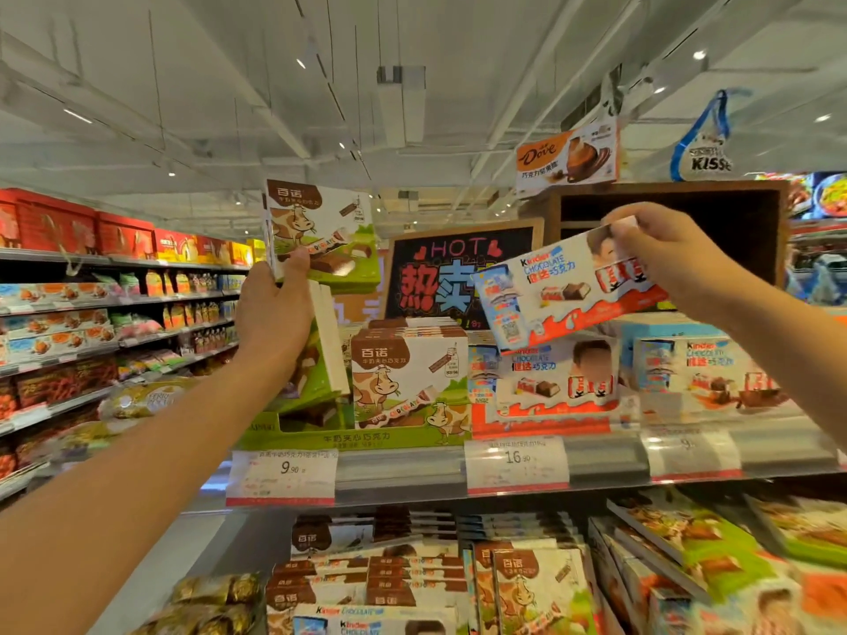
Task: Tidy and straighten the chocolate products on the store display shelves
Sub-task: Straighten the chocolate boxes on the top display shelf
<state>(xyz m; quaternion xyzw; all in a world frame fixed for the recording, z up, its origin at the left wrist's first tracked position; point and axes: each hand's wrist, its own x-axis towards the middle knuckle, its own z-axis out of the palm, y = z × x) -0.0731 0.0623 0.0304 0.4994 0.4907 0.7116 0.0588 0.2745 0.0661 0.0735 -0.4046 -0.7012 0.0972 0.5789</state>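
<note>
Holding two boxes aloft at once, both hands are occupied above the top shelf (596,460). The left hand (275,309) is wrapped around the lower edge of a green cow-print chocolate box (321,231), thumb on its front, with what looks like more of the same boxes (327,346) leaning tilted just beneath the palm. The right hand (660,254) pinches the upper right corner of a Kinder chocolate box (568,291), which hangs tilted above the Kinder stack (550,382). A second stack of cow-print boxes (408,382) stands upright in the green display tray (348,436). For a neat result, the Kinder box is best levelled before it is lowered flat onto its own stack, edges flush with the front. The leaning boxes probably need to be stood upright first, so that the lifted one can be slotted in face-forward. A corner pinch gives little control; support from below would likely be steadier.
</note>
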